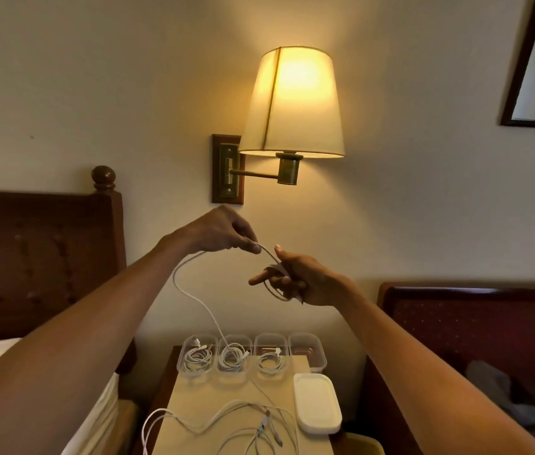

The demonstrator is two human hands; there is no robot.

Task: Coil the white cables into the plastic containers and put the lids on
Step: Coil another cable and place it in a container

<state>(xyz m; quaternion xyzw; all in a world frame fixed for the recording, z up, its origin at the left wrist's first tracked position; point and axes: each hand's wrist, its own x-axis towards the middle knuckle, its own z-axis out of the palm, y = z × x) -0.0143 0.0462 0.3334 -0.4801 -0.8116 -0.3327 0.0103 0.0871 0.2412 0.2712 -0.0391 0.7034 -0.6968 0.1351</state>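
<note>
White cable [269, 254]: pinched by left hand [220, 233] fingers, coiled round right hand [299, 282] fingers, held up at 12 o'clock of the containers [322, 357].
Lids [317, 402]: stacked on counter [200, 399], 4 o'clock of containers.

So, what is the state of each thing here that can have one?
Held cable: partly coiled, the rest hangs down.
Left hand: raised, pinches that cable.
Right hand: grips a small coil of it.
Three left containers: open, a coiled cable in each.
Rightmost container: open, looks empty.
Lids: off, lying on the table.
Loose cables: uncoiled on the table.
Lamp: lit.
</note>
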